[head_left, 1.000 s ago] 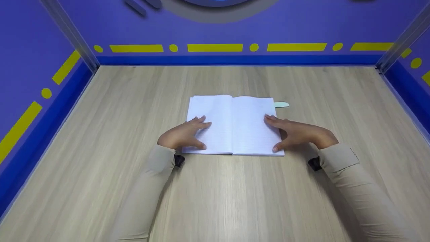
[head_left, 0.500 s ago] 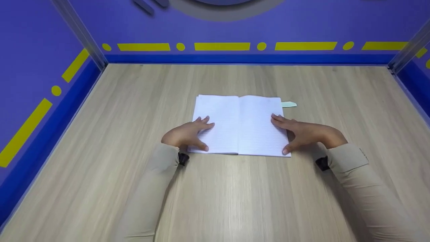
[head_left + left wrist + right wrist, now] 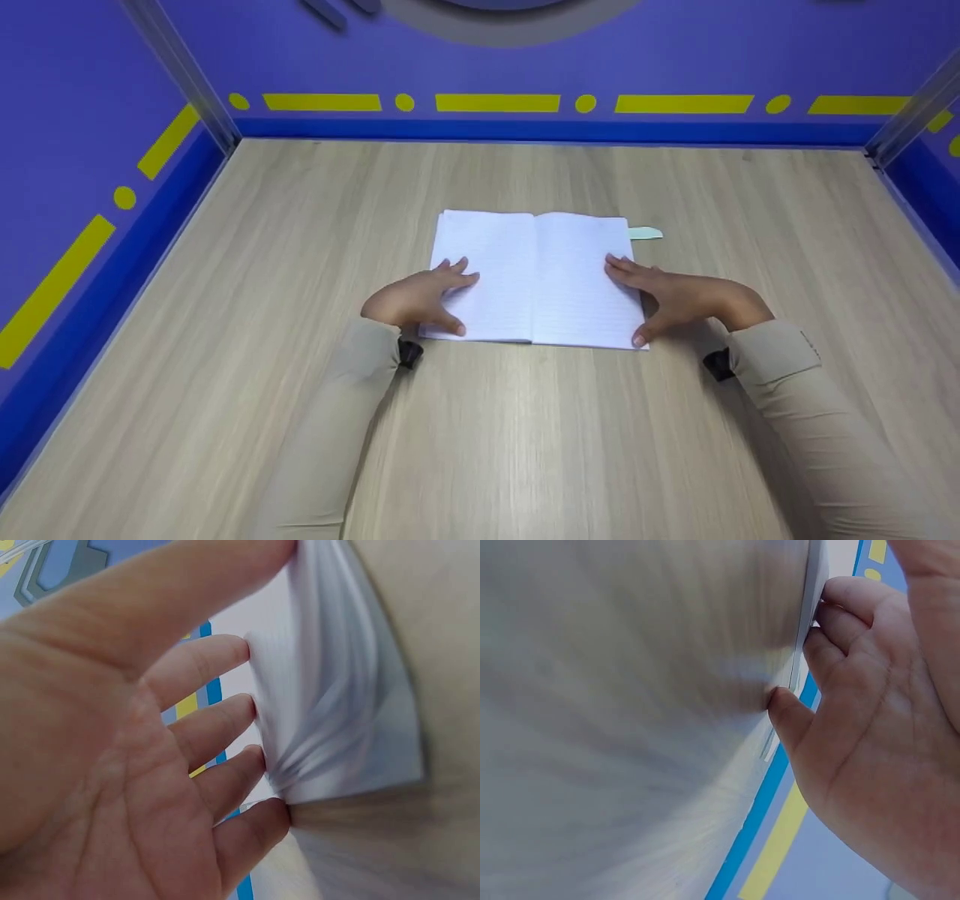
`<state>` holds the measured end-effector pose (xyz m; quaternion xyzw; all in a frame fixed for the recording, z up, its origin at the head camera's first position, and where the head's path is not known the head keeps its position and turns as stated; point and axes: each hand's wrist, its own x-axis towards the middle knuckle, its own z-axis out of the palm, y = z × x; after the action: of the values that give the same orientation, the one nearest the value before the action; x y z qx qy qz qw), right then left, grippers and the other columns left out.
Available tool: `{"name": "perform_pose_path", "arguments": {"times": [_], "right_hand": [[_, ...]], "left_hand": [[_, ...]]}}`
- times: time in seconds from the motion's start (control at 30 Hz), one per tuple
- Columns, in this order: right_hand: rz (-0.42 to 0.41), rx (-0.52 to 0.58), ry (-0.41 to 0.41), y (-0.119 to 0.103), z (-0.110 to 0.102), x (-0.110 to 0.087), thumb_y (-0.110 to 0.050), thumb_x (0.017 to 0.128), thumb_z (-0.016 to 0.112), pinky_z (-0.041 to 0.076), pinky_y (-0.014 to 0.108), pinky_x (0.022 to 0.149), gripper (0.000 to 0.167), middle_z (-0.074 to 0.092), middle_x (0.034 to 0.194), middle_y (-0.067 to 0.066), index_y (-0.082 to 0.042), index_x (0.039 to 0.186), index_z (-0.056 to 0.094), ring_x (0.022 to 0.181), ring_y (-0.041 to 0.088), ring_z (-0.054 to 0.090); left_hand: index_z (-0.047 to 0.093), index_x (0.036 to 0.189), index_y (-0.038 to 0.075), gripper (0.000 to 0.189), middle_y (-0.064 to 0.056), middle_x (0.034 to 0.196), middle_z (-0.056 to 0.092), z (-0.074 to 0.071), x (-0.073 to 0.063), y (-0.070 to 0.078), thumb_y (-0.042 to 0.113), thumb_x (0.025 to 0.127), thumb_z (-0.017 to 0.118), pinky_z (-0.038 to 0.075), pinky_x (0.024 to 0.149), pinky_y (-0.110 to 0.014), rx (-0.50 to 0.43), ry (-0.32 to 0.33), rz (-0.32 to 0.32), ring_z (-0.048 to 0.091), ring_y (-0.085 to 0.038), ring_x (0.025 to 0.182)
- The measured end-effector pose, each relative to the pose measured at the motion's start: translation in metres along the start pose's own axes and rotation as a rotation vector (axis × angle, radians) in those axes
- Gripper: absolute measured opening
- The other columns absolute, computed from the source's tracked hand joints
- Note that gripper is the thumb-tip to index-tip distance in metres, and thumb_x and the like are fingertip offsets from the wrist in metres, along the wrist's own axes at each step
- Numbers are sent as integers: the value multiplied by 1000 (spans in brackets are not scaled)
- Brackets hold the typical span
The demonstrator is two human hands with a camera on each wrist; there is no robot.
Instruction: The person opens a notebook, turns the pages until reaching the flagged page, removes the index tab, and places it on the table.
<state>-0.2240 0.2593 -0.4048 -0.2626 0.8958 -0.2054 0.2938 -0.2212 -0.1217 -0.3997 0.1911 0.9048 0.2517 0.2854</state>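
Note:
A notebook (image 3: 570,285) with white lined pages lies open on the wooden table. My left hand (image 3: 420,296) rests on its left page, thumb near the lower edge and fingers spread along the outer side. On the opposite side, my right hand (image 3: 682,296) touches the right page's outer margin, thumb near the lower corner. In the left wrist view, the page edges (image 3: 352,712) fan out beside the extended left fingers (image 3: 225,720). The right wrist view has the right fingertips at the notebook's thin edge (image 3: 804,622), with the little finger down at the tabletop.
A pale green tab (image 3: 646,233) sticks out past the notebook's upper right side. The wooden table (image 3: 480,435) is bounded by a purple and blue back wall (image 3: 495,71) and side walls with yellow markings. A dark wrist device (image 3: 721,364) sits under the right cuff.
The head view has shifted, so the whole scene sits slightly farther right. Both hands and the notebook keep the same positions relative to each other.

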Motion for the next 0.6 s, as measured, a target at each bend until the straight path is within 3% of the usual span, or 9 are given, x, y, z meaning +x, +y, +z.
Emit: {"name": "perform_pose_path", "arguments": {"times": [0.6], "right_hand": [[-26,-25,29,-2,-1,1,-49,81,71,11,56,118,104,0,163,11,-6,154,10,149,34,-1]], "left_hand": [[30,151,18,89,-1,162,7,-1,0,0,18,78,80,7,122,-42,3,-1,-4,-3,-21,150]]}}
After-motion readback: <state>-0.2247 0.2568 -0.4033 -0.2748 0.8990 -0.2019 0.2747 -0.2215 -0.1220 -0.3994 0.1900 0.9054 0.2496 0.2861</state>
